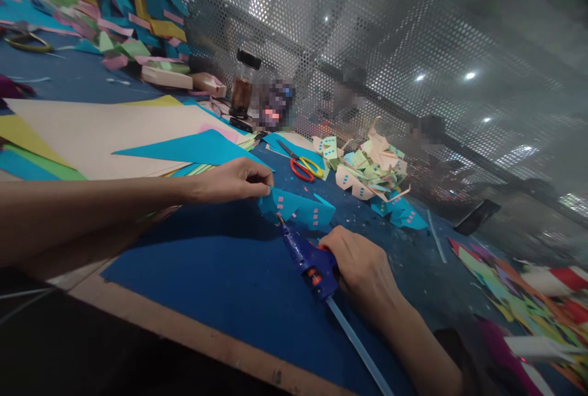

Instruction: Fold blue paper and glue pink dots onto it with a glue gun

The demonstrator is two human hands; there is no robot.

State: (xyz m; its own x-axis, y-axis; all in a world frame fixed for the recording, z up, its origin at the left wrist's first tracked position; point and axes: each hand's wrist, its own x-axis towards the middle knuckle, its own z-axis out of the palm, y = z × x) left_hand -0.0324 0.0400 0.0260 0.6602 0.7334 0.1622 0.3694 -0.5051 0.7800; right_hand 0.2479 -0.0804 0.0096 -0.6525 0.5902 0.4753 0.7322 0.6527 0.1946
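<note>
Between the fingertips of my left hand point(236, 180) is the end of a folded blue paper piece point(301, 207) dotted with small pink squares. My right hand point(362, 264) is wrapped round a dark blue hot glue gun point(305, 255), and a long clear glue stick point(358, 344) sticks out of its back. The gun's nozzle meets the lower left part of the blue paper piece, or is very near it; I cannot tell if they touch. Scissors point(303, 163) with red and yellow handles lie just beyond the paper piece.
Paper sheets point(92, 133) are stacked at the left. A pile of cut and folded paper pieces point(374, 166) lies beyond my right hand. A lidded jar point(243, 84) of brown liquid stands by the perforated metal panel point(294, 35). Coloured strips point(487, 273) lie at the right.
</note>
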